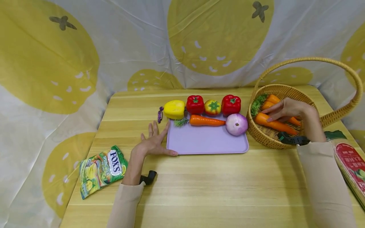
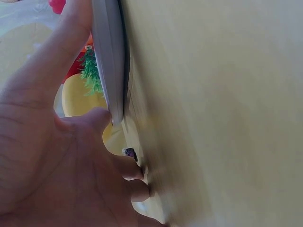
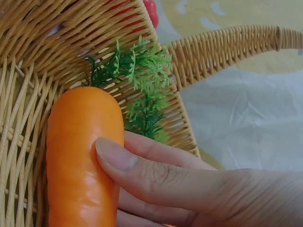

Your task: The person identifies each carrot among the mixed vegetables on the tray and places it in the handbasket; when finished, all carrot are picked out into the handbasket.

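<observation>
Right hand (image 1: 288,110): while the tray (image 1: 206,141) is touched by the other hand, a carrot (image 3: 83,156) is pinched between thumb and fingers.
Basket (image 1: 260,135): placed right of the tray; the pinched carrot is contained inside it, beside other carrots (image 1: 273,98) and green leaves (image 3: 144,90).
Left hand (image 1: 154,144): set at the tray's left edge, its fingers spread, its thumb laid against the near corner.
Tray's far side: a second carrot (image 1: 206,121) is laid crosswise, an onion (image 1: 237,124) at its tip; behind it are lined a yellow pepper (image 1: 174,109), two red peppers (image 1: 231,105) and a tomato (image 1: 213,107).
Table's left (image 1: 114,126): a candy (image 1: 160,115) is seen near the yellow pepper, a FOX'S bag (image 1: 104,169) beside the left forearm.
Table's right: a packet (image 1: 349,158) is partly covered by the right sleeve (image 1: 325,183).
</observation>
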`<state>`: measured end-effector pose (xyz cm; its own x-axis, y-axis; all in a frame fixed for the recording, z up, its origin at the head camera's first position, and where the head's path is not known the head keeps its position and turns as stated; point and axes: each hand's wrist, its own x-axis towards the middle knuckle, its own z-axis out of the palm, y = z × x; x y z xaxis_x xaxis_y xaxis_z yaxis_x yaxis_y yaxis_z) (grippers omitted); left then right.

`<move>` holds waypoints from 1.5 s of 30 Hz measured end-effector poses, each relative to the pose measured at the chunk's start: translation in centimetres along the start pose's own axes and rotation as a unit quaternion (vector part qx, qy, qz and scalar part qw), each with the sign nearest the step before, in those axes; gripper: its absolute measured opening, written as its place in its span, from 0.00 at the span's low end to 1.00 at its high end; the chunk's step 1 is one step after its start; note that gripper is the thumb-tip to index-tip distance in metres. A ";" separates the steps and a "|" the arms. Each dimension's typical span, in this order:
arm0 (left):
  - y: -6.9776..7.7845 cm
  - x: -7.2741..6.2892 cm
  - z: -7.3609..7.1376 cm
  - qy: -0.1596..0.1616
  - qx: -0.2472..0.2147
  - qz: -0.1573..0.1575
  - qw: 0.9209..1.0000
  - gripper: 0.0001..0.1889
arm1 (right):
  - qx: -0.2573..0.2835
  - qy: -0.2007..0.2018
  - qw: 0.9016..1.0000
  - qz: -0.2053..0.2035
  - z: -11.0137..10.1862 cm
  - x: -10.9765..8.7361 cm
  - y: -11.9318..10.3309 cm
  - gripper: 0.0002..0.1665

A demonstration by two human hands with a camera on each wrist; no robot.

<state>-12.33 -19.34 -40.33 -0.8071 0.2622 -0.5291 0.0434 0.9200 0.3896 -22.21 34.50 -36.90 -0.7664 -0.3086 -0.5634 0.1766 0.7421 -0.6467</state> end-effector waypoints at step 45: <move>-1.1 1.3 0.8 0.010 -0.017 0.000 1.000 0.75 | -0.063 -0.007 0.982 -0.181 -0.9 -2.1 0.7 0.28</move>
<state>-12.94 -19.81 -42.01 -0.8192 0.2560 -0.5131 0.0237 0.9091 0.4159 -21.06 36.21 -35.75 -0.7567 -0.5723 -0.3161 -0.1834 0.6499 -0.7376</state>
